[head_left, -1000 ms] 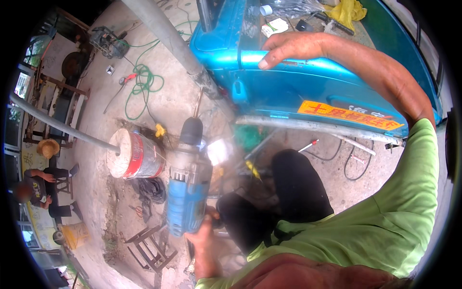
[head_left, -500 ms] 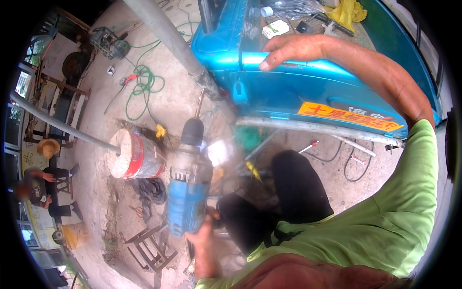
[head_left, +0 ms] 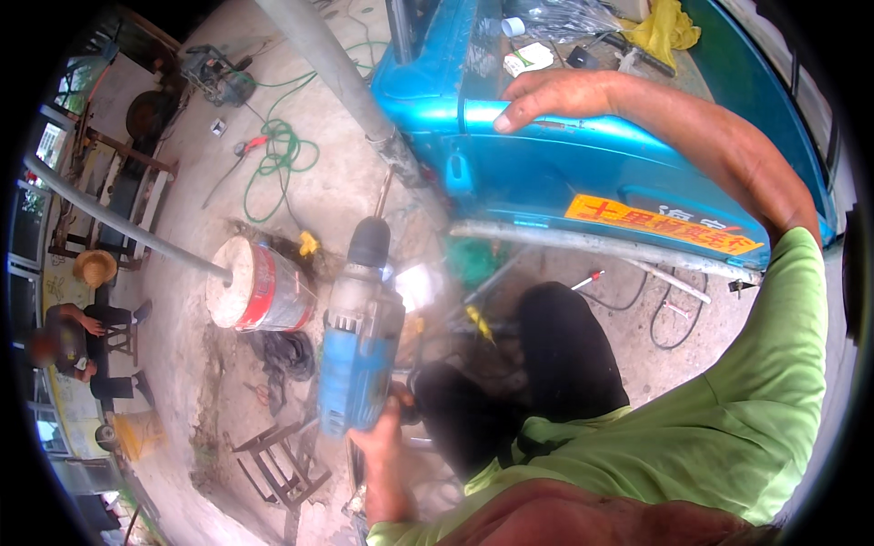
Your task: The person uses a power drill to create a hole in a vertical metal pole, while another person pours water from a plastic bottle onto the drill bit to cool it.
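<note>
My left hand [head_left: 382,437] grips the rear handle of a blue-and-grey power drill [head_left: 355,355]. The drill's long bit [head_left: 384,191] points up at the lower part of a grey metal post [head_left: 328,68], its tip at or against the post; contact is hard to tell. My right hand [head_left: 555,98] rests over the rounded top edge of a turquoise vehicle panel [head_left: 510,168], fingers curled round it. An orange sticker [head_left: 660,218] is on that panel, and a pale metal bar [head_left: 601,246] runs along beneath it.
A paint bucket [head_left: 255,287] with a grey pole stands left. Green hose [head_left: 282,155], a machine [head_left: 218,73], a metal stool frame [head_left: 282,464] and cables lie on the concrete. A seated person [head_left: 91,346] is at far left. Bags [head_left: 660,32] lie inside the vehicle.
The view has shifted slightly, with the background a little to the right. The drill and my left hand sit slightly higher in the picture; both hands keep their hold.
</note>
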{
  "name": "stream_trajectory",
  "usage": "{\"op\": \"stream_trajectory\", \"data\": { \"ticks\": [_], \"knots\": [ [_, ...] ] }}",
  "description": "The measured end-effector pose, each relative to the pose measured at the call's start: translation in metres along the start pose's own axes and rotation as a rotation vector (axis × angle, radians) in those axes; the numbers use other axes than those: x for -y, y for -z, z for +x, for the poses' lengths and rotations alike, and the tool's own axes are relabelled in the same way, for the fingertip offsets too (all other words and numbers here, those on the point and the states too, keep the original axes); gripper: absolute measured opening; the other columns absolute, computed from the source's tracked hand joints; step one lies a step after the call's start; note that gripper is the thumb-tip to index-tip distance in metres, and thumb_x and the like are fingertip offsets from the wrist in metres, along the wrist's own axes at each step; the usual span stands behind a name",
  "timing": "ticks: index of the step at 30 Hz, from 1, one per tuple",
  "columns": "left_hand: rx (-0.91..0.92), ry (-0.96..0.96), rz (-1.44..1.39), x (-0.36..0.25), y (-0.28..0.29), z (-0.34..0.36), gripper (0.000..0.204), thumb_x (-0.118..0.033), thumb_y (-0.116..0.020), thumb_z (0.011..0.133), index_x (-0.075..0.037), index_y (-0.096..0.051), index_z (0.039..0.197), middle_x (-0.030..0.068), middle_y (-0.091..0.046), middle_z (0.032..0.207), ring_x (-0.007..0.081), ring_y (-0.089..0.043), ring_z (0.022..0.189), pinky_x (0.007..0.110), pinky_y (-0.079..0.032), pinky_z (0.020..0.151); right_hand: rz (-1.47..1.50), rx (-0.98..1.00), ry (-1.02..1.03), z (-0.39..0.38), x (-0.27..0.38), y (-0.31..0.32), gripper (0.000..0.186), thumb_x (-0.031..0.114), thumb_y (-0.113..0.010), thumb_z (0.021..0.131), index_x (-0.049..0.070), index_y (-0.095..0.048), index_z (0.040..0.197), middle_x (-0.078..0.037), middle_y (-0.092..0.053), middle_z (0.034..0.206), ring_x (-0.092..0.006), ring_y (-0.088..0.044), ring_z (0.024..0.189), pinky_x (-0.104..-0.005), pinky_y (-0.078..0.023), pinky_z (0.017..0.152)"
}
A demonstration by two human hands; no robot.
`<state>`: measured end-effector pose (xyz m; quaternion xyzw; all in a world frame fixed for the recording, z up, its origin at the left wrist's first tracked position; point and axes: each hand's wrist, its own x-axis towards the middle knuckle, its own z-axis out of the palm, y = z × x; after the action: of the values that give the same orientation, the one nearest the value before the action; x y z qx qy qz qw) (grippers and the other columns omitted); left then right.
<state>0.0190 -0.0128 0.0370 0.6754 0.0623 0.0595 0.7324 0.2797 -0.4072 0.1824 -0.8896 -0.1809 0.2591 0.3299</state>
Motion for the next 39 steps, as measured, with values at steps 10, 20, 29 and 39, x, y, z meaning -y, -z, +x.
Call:
{"op": "stream_trajectory", "data": {
  "ticks": [10, 20, 29, 39],
  "knots": [
    [0.008, -0.051, -0.004, 0.014, 0.004, 0.004, 0.025, -0.008, -0.066, 0.082, 0.008, -0.060, 0.099, 0.0166, -0.063, 0.079, 0.0263, -0.061, 0.066, 0.039, -0.053, 0.064, -0.061, -0.028, 0.138, 0.010, -0.015, 0.003, 0.079, 0.064, -0.068, 0.084, -0.006, -0.069, 0.120, -0.020, -0.067, 0.112, -0.0285, -0.062, 0.107, -0.0424, -0.049, 0.090],
    [0.034, -0.078, -0.056, 0.032, 0.017, 0.005, 0.031, -0.015, -0.072, 0.079, 0.005, -0.058, 0.098, 0.0139, -0.060, 0.083, 0.0264, -0.061, 0.069, 0.039, -0.055, 0.063, 0.054, -0.008, 0.162, 0.016, -0.018, -0.004, 0.066, 0.057, -0.065, 0.089, -0.007, -0.073, 0.101, -0.020, -0.069, 0.093, -0.0299, -0.063, 0.089, -0.0438, -0.048, 0.080],
    [0.010, -0.095, 0.004, 0.030, 0.006, 0.018, 0.039, -0.031, -0.075, 0.080, 0.005, -0.063, 0.087, 0.0154, -0.063, 0.065, 0.0244, -0.062, 0.060, 0.033, -0.049, 0.057, 0.130, 0.026, 0.165, 0.010, -0.014, 0.006, 0.056, 0.049, -0.068, 0.087, -0.008, -0.072, 0.088, -0.020, -0.069, 0.083, -0.0289, -0.063, 0.078, -0.0464, -0.047, 0.073],
    [0.097, 0.020, -0.163, 0.052, 0.026, 0.012, 0.037, -0.025, -0.074, 0.079, 0.001, -0.052, 0.095, 0.0107, -0.054, 0.077, 0.0226, -0.056, 0.066, 0.034, -0.053, 0.060, 0.085, 0.033, 0.109, 0.014, -0.009, 0.001, 0.061, 0.049, -0.069, 0.086, -0.011, -0.070, 0.090, -0.021, -0.068, 0.081, -0.0305, -0.065, 0.077, -0.0472, -0.048, 0.072]
  ]
}}
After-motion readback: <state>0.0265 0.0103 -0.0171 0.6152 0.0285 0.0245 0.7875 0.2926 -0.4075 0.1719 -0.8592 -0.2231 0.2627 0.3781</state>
